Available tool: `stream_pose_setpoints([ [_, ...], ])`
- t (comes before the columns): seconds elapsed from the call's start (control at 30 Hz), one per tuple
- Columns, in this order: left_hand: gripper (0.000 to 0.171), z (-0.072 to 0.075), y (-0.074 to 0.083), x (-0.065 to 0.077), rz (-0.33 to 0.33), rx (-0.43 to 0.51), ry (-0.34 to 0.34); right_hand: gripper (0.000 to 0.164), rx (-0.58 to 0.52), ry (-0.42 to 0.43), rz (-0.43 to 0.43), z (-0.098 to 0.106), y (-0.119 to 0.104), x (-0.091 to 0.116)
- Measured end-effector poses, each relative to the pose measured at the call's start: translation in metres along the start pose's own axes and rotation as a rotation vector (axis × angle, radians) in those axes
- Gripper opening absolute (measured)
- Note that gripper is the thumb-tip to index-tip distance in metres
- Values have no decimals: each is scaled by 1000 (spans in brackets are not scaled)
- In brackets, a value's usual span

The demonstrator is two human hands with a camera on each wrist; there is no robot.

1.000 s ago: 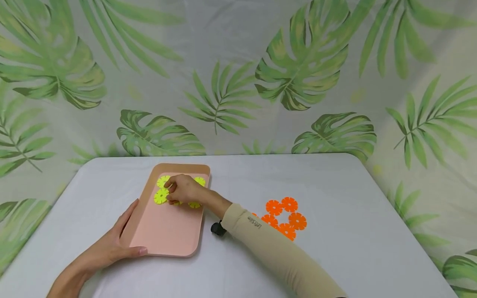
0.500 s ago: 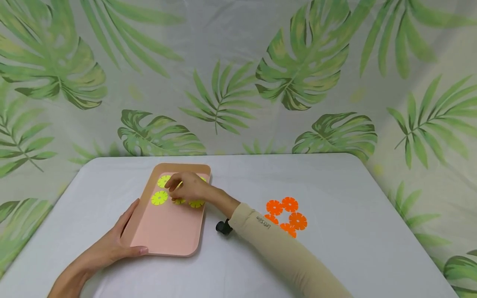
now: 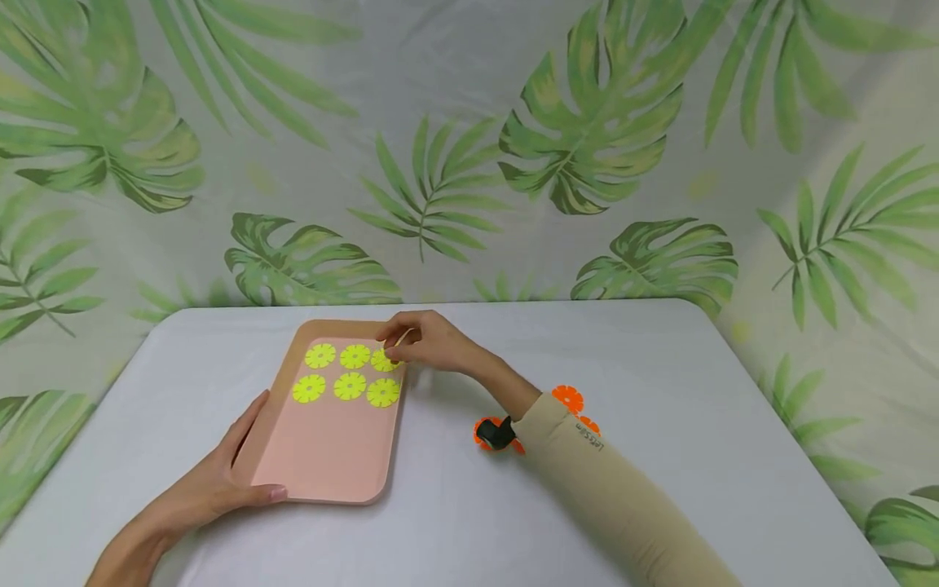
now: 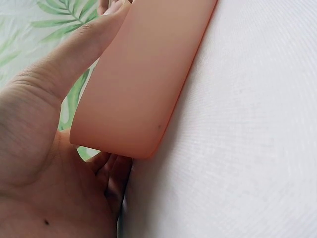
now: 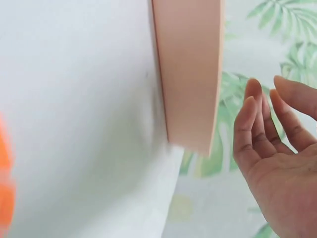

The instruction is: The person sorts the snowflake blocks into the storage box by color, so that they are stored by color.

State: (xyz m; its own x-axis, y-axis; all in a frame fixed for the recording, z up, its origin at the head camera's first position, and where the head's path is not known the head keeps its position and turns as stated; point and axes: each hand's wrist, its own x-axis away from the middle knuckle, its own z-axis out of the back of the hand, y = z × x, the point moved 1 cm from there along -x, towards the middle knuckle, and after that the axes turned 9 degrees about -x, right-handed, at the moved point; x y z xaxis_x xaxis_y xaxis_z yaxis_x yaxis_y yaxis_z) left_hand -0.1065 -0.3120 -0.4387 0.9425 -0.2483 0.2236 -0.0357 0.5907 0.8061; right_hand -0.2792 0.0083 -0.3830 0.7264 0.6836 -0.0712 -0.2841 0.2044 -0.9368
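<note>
A pink rectangular tray (image 3: 323, 456) lies at the left of the table, holding two rows of yellow notched, flower-shaped discs (image 3: 350, 386) in its far half. My left hand (image 3: 220, 481) grips the tray's near left corner, the thumb along the front rim and the fingers on the left side; the left wrist view shows the thumb (image 4: 74, 64) against the tray wall. Over the far right rim hovers my right hand (image 3: 433, 342), fingertips overlapping the far right yellow disc. In the right wrist view its fingers (image 5: 245, 129) are loosely bent, apart from the thumb, with nothing between them.
Orange discs (image 3: 568, 399) of the same kind lie on the white table (image 3: 660, 489) right of the tray, partly hidden by my right sleeve (image 3: 609, 473). A black wrist camera (image 3: 495, 434) hangs below the right wrist. A leaf-patterned cloth (image 3: 455, 81) stands behind the table.
My right hand has moved right from the left yellow discs to the tray's far right edge, uncovering the discs. The near left disc has shifted slightly left. My left hand keeps its place.
</note>
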Motion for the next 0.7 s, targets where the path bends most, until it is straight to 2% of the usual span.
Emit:
stream_pose_setpoints([
  [0.33, 119, 2, 1, 2, 32, -68, -3, 22, -23, 76, -24, 38, 15, 44],
  [0.7, 121, 0, -4, 0, 22, -49, -1, 21, 39, 142, -47, 67, 25, 81],
])
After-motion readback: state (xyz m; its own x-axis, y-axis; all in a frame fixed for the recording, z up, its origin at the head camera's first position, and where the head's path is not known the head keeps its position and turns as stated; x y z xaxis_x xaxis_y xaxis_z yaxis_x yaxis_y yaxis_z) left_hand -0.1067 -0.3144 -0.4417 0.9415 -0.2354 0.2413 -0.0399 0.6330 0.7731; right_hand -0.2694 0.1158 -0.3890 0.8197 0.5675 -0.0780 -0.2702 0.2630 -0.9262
